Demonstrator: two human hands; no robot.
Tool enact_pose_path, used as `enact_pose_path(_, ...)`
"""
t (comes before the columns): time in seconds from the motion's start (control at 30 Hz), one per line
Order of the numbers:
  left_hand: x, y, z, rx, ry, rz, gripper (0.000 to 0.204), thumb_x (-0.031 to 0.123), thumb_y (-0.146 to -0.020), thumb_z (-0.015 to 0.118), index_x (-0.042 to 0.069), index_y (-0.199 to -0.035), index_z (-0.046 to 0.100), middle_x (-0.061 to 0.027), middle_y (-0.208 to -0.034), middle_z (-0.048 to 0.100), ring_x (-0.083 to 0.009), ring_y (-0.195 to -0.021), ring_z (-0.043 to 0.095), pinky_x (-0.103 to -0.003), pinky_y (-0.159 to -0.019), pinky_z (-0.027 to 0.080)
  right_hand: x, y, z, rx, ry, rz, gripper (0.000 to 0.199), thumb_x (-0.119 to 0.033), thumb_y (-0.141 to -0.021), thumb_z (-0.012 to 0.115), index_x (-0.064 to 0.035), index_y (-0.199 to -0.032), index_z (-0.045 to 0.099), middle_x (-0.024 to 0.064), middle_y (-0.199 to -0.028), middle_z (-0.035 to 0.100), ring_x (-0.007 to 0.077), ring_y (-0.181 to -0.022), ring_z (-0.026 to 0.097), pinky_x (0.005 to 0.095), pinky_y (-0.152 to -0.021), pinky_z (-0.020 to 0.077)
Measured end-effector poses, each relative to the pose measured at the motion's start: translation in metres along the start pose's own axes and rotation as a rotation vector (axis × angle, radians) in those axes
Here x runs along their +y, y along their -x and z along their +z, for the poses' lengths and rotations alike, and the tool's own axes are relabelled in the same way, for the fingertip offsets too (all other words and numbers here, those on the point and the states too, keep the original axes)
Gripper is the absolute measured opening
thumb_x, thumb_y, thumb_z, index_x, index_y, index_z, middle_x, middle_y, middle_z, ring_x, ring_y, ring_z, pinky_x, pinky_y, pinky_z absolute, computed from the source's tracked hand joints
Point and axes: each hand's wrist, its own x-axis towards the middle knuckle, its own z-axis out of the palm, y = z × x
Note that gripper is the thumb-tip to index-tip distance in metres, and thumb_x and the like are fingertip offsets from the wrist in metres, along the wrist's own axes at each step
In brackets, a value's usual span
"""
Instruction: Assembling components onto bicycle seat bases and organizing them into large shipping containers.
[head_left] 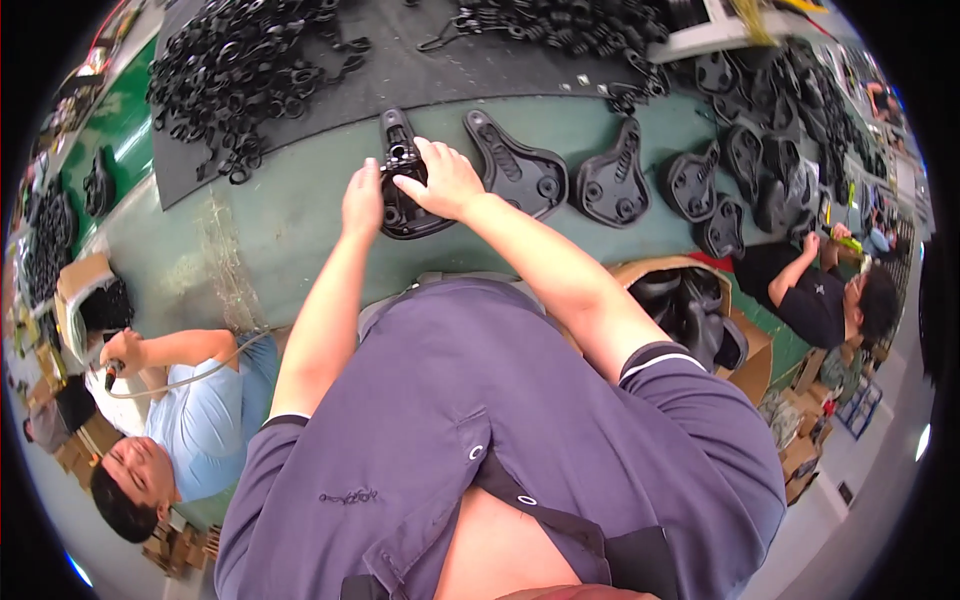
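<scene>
On the green bench lies a black bicycle saddle point(420, 222), underside up, its narrow nose pointing away from me. My left hand point(363, 203) grips its left side. My right hand point(444, 182) presses from the other side, thumb and fingers closed around a black clamp-like fitting point(400, 155) on the saddle's underside. Where the palms cover it, the fitting's lower part is hidden. Just right of my right hand lies another upturned saddle point(520, 170), with a third saddle point(615, 178) beyond it.
A dark mat point(400, 60) at the back bears heaps of black ring-shaped parts point(250, 75). More saddles point(690, 185) pile up at the right. An open cardboard box point(745, 365) of saddles stands by my right side. Co-workers sit left point(200, 400) and right point(820, 300).
</scene>
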Motion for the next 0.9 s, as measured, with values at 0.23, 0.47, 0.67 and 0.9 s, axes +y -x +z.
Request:
enact_pose_path(0.23, 0.001, 0.042, -0.041, -0.380, 0.234, -0.489, 0.063, 0.028, -0.103, 0.070, 0.003, -0.154, 0.042, -0.0176, -0.127, 0.069, -0.0336, -0.102, 0.076, -0.053, -0.084, 0.066, 0.111, 0.026, -0.098, 0.241, 0.272, 0.189, 0.055, -0.032, -0.089, 0.075, 0.0028, -0.129, 0.065, 0.0240, -0.126, 0.068, 0.0427, -0.119, 0.064, 0.0494, -0.104, 0.0520)
enact_pose_path(0.47, -0.121, 0.076, -0.144, 0.175, 0.794, -0.519, 0.038, 0.024, -0.111, 0.054, 0.002, -0.141, 0.048, -0.0214, -0.128, 0.066, -0.0395, -0.108, 0.072, -0.061, -0.087, 0.066, 0.146, 0.037, -0.116, -0.065, 0.380, 0.297, 0.047, -0.045, -0.094, 0.072, -0.0055, -0.119, 0.073, 0.0194, -0.117, 0.073, 0.0371, -0.113, 0.069, 0.0471, -0.097, 0.0565)
enact_pose_path(0.67, -0.094, 0.037, -0.115, 0.548, 0.592, -0.613, 0.049, 0.036, -0.107, 0.063, -0.004, -0.136, 0.057, -0.0178, -0.124, 0.064, -0.0288, -0.098, 0.069, -0.041, -0.085, 0.064, 0.103, -0.008, -0.077, -0.374, 0.076, 0.160, 0.044, -0.045, -0.091, 0.075, -0.0060, -0.112, 0.076, 0.0189, -0.116, 0.073, 0.0401, -0.112, 0.067, 0.0477, -0.098, 0.0561)
enact_pose_path(0.9, 0.014, 0.020, -0.016, -0.238, -0.313, 0.097, 0.051, 0.036, -0.103, 0.067, -0.001, -0.138, 0.061, -0.0242, -0.128, 0.070, -0.0352, -0.117, 0.070, -0.044, -0.101, 0.055, 0.179, -0.151, -0.146, 0.378, 0.465, 0.396, 0.061, -0.017, -0.083, 0.077, -0.0100, -0.138, 0.052, 0.0264, -0.140, 0.045, 0.0462, -0.109, 0.067, 0.0542, -0.092, 0.0590)
